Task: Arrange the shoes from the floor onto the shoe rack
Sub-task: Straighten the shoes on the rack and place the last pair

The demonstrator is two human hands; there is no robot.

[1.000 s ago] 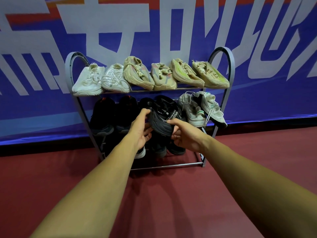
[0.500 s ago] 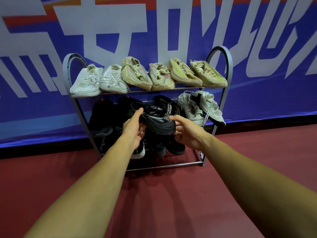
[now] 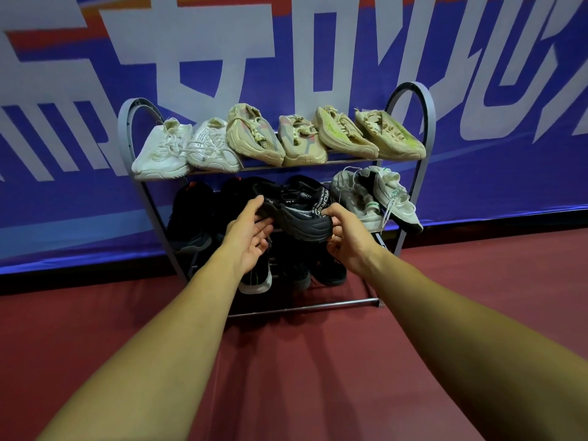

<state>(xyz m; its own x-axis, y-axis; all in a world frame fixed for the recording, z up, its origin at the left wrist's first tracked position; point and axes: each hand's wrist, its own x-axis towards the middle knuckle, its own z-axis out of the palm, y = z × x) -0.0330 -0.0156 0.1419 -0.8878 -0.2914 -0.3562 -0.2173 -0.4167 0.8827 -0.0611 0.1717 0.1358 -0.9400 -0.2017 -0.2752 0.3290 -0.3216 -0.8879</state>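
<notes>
Right hand: the right hand (image 3: 345, 238) grips the toe of the black shoe (image 3: 302, 216), with the thumb on top and the fingers curled under the sole.
Left hand: the left hand (image 3: 251, 232) holds the shoe's other end, with the thumb laid on top and the fingers loosely bent below it, palm turned inward.
Black shoe: it is held between both hands at the front of the middle shelf, with its toe towards the camera and tipped down. A white-lettered strap crosses its upper. I cannot tell whether it rests on the shelf.
Middle shelf: dark shoes (image 3: 191, 214) sit to the left of the held shoe, and a pale pair with green marks (image 3: 375, 198) sits to the right, its laces hanging.
Top shelf: a white pair (image 3: 187, 151) is at the left, and four beige shoes (image 3: 321, 138) fill the rest, all packed side by side.
Bottom shelf: more dark shoes (image 3: 327, 265) sit just beneath the hands, and one white-edged sole (image 3: 256, 281) shows.
Shoe rack: the shoe rack (image 3: 426, 128) is grey metal with arched ends and stands on the red floor (image 3: 286, 377).
Behind: a blue banner (image 3: 477, 192) with large white characters is just behind the rack.
</notes>
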